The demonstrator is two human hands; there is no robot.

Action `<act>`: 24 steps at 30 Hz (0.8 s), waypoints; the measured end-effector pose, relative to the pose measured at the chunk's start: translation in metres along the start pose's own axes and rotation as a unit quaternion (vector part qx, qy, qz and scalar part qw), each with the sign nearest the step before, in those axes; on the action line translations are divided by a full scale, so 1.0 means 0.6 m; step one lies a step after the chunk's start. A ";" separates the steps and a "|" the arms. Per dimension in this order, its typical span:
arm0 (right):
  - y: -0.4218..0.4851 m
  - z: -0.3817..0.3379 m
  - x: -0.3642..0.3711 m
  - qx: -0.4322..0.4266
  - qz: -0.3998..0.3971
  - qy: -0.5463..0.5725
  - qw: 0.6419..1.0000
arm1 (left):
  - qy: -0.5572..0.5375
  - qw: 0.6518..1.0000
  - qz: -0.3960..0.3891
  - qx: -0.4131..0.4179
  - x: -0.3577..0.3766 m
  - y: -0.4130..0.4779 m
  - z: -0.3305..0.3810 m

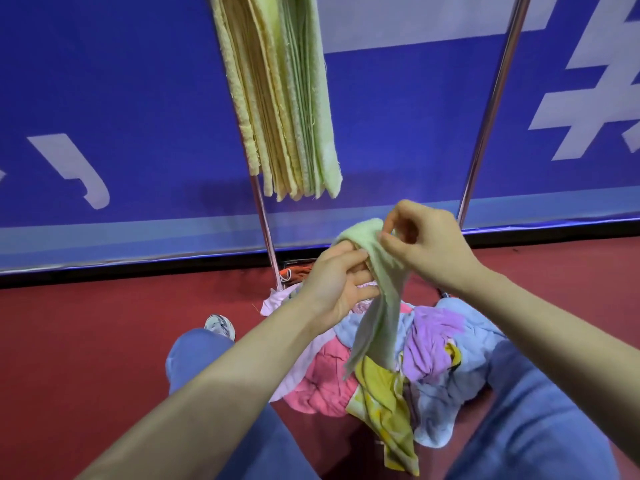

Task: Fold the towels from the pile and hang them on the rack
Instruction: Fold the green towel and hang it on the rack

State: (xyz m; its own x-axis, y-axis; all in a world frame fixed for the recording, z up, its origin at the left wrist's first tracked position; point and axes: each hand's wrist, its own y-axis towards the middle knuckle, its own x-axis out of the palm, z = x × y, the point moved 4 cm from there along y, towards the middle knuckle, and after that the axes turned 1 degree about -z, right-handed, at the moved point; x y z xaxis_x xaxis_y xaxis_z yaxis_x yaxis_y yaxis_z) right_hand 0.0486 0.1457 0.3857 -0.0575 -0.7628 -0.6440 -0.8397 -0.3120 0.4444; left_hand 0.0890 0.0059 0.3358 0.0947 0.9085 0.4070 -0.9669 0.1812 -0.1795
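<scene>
Pale green towel (381, 306) gripped in left hand (332, 285) and right hand (422, 244) above pile (446, 362); folded towels (284, 98) on rack (498, 81)

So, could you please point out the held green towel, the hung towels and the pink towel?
green towel (379, 323), head view, on its hanging middle.
hung towels (277, 98), head view, on the stack's middle.
pink towel (325, 382), head view, on its bunched middle.

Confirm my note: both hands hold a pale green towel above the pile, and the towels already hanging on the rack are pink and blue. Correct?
Not quite. The head view shows the hanging towels on the rack are yellow and pale green; pink and blue ones lie in the pile. The rest stands: left hand and right hand hold the pale green towel above it.
</scene>
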 end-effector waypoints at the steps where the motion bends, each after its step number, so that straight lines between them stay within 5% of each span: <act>1: -0.008 -0.008 0.011 -0.024 -0.037 -0.024 0.999 | -0.006 1.000 0.006 0.005 -0.001 0.000 0.000; 4: -0.025 -0.012 0.040 -0.053 -0.096 -0.124 0.986 | -0.010 0.999 0.026 0.019 -0.002 -0.001 0.001; 17: -0.013 -0.010 0.051 -0.077 0.024 -0.133 0.988 | -0.006 0.998 0.054 0.011 -0.008 -0.002 -0.023; 24: -0.041 -0.017 0.068 -0.153 -0.018 -0.208 0.966 | -0.114 0.993 0.035 -0.003 0.004 -0.001 -0.004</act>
State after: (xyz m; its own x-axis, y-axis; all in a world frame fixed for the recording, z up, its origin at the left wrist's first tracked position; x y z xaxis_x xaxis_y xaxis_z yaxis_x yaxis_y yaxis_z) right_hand 0.0724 0.1166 0.3550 -0.2958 -0.4748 -0.8289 -0.6493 -0.5365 0.5390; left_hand 0.0902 0.0089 0.3346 -0.0301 0.8105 0.5849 -0.9675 0.1234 -0.2207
